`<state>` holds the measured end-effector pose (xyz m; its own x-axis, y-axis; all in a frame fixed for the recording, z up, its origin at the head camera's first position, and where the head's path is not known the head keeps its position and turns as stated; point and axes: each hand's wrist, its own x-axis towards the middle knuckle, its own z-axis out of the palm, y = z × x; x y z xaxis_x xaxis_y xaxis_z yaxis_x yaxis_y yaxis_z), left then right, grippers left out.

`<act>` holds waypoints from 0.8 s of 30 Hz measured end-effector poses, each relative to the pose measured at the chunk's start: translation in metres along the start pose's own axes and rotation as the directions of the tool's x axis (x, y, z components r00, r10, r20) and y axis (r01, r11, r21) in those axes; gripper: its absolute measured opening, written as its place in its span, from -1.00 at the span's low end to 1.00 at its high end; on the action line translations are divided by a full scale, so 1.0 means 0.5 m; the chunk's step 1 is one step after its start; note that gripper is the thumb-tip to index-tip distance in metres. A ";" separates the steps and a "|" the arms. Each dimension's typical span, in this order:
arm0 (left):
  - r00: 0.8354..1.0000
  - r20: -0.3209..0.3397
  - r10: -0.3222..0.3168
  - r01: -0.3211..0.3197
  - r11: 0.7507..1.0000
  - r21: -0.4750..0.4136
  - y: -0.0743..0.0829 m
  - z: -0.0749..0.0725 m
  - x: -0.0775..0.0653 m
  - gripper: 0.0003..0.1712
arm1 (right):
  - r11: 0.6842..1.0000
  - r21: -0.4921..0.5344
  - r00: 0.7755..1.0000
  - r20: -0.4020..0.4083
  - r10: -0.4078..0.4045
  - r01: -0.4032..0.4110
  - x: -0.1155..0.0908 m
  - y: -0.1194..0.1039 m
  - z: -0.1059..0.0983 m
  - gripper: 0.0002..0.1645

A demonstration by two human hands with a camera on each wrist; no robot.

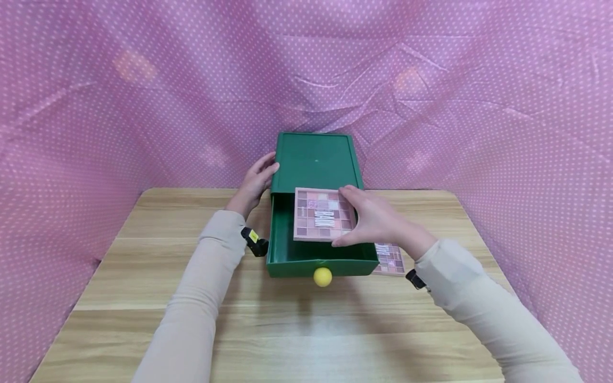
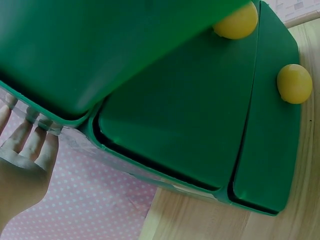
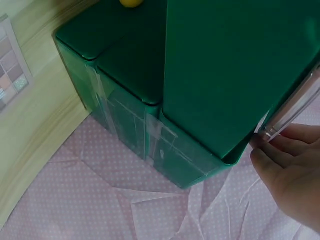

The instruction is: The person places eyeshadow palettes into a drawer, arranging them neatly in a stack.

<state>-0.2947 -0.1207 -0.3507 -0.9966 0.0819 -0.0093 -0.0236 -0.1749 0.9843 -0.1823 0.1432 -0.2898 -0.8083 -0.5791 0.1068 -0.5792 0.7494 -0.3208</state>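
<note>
A green drawer unit (image 1: 316, 162) stands at the back of the wooden table, its top drawer (image 1: 297, 269) pulled out toward me. My right hand (image 1: 380, 215) pinches a pink eyeshadow palette (image 1: 308, 213) by its right side, thumb at the near edge and fingers at the far one. The palette is over the drawer's opening, its patterned face up. In the right wrist view, the palette (image 3: 295, 102) appears edge-on beside the drawer's side wall. My left hand (image 1: 255, 183) rests against the unit's left side; its extended fingers (image 2: 32, 142) touch the clear side in the left wrist view.
A second palette (image 1: 390, 259) lies on the table to the right of the unit, partly hidden. Yellow ball knobs, such as the drawer's knob (image 1: 322, 276), stick out in front. Two lower drawers (image 2: 170, 120) are closed. Pink dotted cloth (image 1: 215, 80) hangs behind and at both sides.
</note>
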 end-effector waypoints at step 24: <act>1.000 0.006 0.005 -0.004 1.000 -0.022 0.000 -0.001 0.003 -0.44 | 0.998 -0.041 0.998 0.040 -0.039 0.040 0.025 -0.036 0.065 0.20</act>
<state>-0.2964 -0.1210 -0.3509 -0.9962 0.0874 -0.0037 -0.0209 -0.1970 0.9802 -0.1787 0.1120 -0.3131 -0.7805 -0.6198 0.0817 -0.6151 0.7380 -0.2774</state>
